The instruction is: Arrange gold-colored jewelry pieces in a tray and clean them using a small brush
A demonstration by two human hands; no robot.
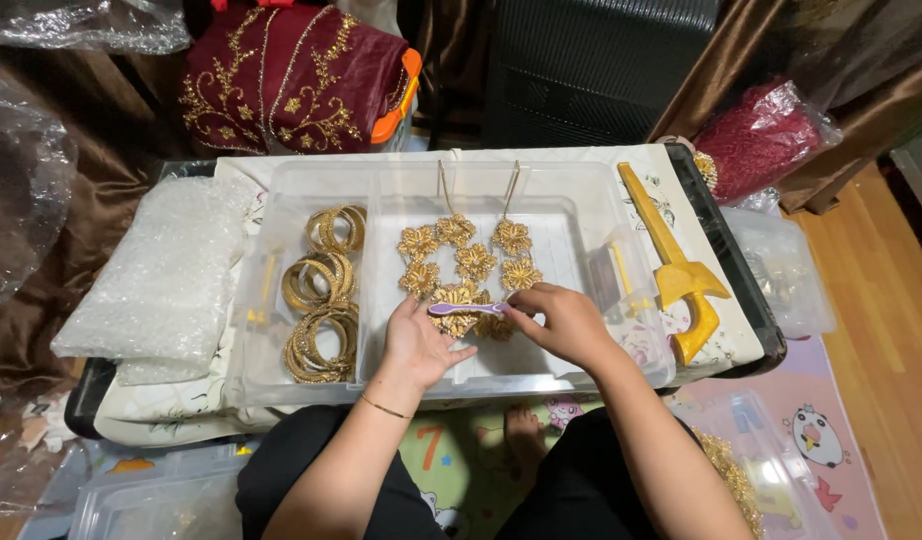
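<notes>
Where the two hands meet over the clear plastic tray (571, 375), the lower flowers of the gold floral necklace (468, 262) are covered, so how many pieces lie under the palms cannot be told; its two thin ends run up over the tray's far wall. A small clear box (621, 272) in the tray's right compartment is too glassy to read. Gold bangles (323, 297) sit in three stacks in the left compartment. A folded pad of bubble wrap (161, 275) lies left of the tray, a yellow dagger-shaped piece (675, 262) right of it, and a red cloth in clear wrap (756, 135) sits beyond. The left hand (417, 347) lies palm down, fingers loose, resting on the necklace's lowest flower. The right hand (563, 322) is bent inward, fingertips pinched on a purple toothbrush (466, 309) laid across that flower
</notes>
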